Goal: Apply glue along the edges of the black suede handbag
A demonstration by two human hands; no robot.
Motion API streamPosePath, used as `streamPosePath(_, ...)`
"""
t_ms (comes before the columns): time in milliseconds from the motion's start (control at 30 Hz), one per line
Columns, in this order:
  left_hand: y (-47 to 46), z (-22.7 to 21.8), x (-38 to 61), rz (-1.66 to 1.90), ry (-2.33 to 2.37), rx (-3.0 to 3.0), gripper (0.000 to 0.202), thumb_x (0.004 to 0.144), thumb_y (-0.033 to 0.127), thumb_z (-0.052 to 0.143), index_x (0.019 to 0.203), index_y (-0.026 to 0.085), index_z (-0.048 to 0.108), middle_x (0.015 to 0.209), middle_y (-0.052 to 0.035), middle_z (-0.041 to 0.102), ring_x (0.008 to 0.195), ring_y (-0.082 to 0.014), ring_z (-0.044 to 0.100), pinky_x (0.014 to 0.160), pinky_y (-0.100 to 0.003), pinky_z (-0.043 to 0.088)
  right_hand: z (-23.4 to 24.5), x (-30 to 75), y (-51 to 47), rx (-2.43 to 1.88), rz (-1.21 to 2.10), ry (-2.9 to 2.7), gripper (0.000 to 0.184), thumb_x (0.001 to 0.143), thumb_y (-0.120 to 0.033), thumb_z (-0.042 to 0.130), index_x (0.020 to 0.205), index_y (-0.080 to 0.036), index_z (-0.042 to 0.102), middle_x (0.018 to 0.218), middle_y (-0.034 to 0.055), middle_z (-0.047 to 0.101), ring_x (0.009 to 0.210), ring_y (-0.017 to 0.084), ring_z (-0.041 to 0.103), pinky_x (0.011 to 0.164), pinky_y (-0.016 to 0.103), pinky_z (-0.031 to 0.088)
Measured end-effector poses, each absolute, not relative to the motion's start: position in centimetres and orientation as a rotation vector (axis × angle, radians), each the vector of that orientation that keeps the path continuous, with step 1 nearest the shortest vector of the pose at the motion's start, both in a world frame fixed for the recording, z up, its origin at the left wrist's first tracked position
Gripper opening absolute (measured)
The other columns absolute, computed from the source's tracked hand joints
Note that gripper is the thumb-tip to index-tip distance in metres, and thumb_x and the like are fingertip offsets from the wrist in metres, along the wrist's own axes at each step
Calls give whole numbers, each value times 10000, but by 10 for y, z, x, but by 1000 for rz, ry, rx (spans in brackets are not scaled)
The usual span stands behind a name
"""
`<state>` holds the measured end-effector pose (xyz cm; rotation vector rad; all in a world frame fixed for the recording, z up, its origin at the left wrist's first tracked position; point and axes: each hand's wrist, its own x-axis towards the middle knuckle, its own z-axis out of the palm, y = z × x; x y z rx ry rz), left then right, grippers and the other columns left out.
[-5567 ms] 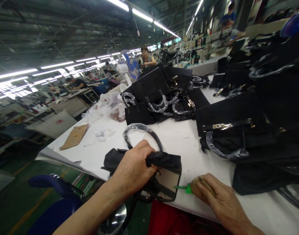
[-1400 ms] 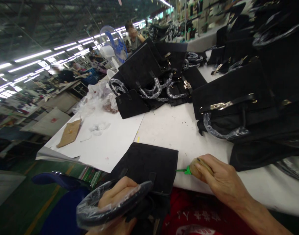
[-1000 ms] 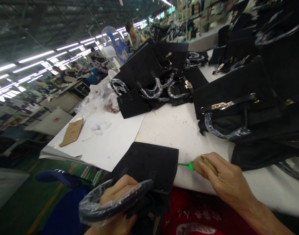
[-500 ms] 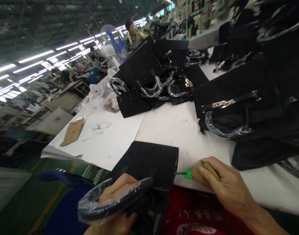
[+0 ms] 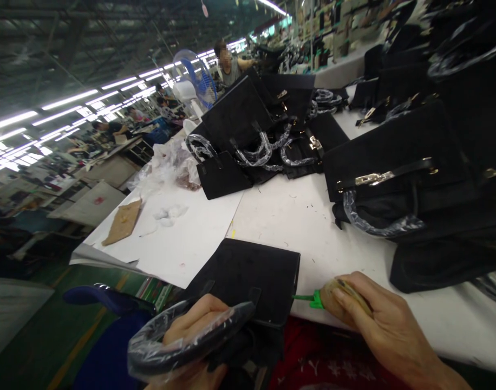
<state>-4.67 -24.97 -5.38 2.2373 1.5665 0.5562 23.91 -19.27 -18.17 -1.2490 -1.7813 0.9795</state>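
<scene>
We gripped the wrapped handle of the black bag in our left hand; our right hand clenched a green-tipped tool on the worktop.

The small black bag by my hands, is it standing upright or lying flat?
Lying flat. The small black bag lies broad side up at the table edge; the left hand grips its wrapped handle.

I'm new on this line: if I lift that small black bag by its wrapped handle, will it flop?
Probably partly: the small black bag lies flat as a panel, suggesting some stiffness. Its wrapped handle keeps a curve in the left hand, and the plastic film may feel slippery.
</scene>
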Motion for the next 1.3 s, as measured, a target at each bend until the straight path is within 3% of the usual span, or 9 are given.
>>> streamPosePath(433,-250,-54,-47,510,1571,2239,195,863,125,556,1004,233,635,857,-3,611,699,-103,637,609,-175,528,-180,243,-194,-1259,802,-1789,175,986,-323,508,899,-237,633,756,-13,644,647,132,616,615,241,470)
streamPosePath(567,-248,-51,-45,501,1571,2243,192,853,98,534,954,228,633,841,-1,615,679,-100,636,590,-174,521,-183,242,-191,-1208,921,-1831,185,994,-315,495,886,-233,620,758,-15,637,656,125,617,608,224,474)
streamPosePath(733,-246,-50,-45,509,1564,2258,205,850,119,565,1010,218,646,852,-18,625,699,-117,645,609,-186,537,-187,240,-188,-1245,803,-1776,187,992,-328,503,899,-228,631,772,-9,642,676,135,618,635,244,472)
streamPosePath(967,-245,-51,-44,513,1555,2255,155,865,114,566,956,214,643,837,-15,625,679,-107,641,592,-173,528,-188,240,-188,-1233,910,-1822,211,994,-338,488,875,-233,627,751,-14,624,659,132,608,630,255,467)
streamPosePath(1133,-244,-50,-44,506,1574,2274,212,860,101,572,1021,219,643,856,-12,628,698,-108,647,614,-179,539,-188,242,-188,-1312,922,-1752,174,974,-366,518,927,-250,639,820,-17,670,716,138,640,646,245,485)
streamPosePath(1300,-244,-51,-44,531,1580,2233,221,880,118,591,1062,231,645,872,-9,622,716,-107,646,617,-180,542,-173,242,-199,-1233,1148,-1765,260,985,-367,475,810,-245,623,693,-36,633,608,119,615,563,219,480)
